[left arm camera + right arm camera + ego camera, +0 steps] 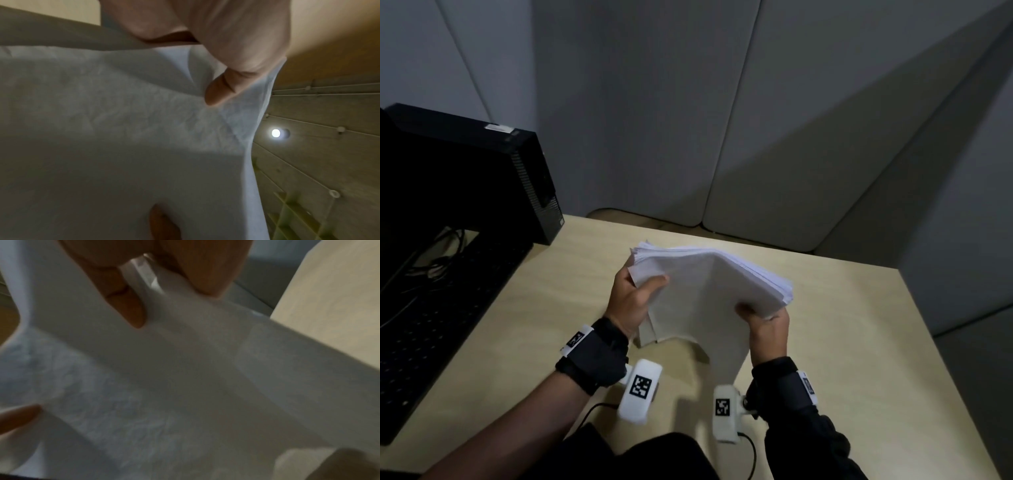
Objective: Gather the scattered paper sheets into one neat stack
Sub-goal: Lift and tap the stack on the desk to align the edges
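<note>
A thick stack of white paper sheets (705, 294) is held up off the beige desk (859, 342), bowed upward in the middle, its near edge hanging down. My left hand (635, 298) grips its left side, thumb on top. My right hand (765, 317) grips its right side near the fanned edges. In the left wrist view the paper (123, 129) fills the frame under my thumb (218, 92). In the right wrist view the sheets (185, 378) lie under my fingers (127, 308).
A black desktop computer (465, 178) stands at the back left, with a black keyboard (431, 325) and cables in front of it. Grey padded partition walls (722, 120) close off the desk's far side and right side.
</note>
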The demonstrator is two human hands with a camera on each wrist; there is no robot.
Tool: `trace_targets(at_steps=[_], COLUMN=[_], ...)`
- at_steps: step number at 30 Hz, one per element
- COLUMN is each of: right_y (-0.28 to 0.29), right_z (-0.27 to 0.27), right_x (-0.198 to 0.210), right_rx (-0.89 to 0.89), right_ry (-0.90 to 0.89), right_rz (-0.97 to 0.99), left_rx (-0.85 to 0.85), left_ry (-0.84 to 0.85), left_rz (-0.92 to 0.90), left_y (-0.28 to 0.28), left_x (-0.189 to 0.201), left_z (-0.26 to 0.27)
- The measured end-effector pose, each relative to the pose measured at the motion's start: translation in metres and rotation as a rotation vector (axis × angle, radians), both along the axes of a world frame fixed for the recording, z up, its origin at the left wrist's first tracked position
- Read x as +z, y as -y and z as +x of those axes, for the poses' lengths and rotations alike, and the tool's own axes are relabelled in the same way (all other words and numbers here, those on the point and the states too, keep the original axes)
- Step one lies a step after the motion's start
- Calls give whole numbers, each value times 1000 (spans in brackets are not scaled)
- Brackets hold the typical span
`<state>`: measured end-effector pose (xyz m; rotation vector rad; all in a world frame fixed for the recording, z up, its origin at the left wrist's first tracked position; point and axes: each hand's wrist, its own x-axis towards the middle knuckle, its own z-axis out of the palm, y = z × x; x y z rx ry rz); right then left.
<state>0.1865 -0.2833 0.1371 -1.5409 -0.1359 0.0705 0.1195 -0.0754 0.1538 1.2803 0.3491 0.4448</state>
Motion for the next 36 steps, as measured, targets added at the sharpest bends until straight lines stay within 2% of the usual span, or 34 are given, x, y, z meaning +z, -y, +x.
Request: trace_targets(at_steps=[3,5,10,13,16,19,22,27,30,34,36], right_y=[4,2,-14,-17,-11,-11,-19,-29,-29,-29,-27], right_z=[0,-1,-3,1,4,-1,-7,-2,3,-1,-3], right_x=[9,7,3,10,14,11,7,12,13,13,16], right_rx=[-5,-52,-93,-120,-166,-116,-86,-258,-352,-301,-257], right_ry=[194,257,209,168,208,254,192,113,85,116,147], right_rz=[-57,-87,-30,49,136,156,176,80,122,142,145], left_rx=[8,2,46,45,32,24,44,46,22,44,31], left_ry=[81,97,34,29,32,28,10,-4,-27,-118,-118], left_rz=[44,63,62,24,12,45,25,4,24,-35,-28], left_y=[-5,-7,0,2,-1,-3,-1,-5,-6,-1,1], left_x=[8,5,-9,-2,2,-7,-13,-17,-26,-48,-46], left_z=[2,5,10,13,12,8,8,12,10,6,8])
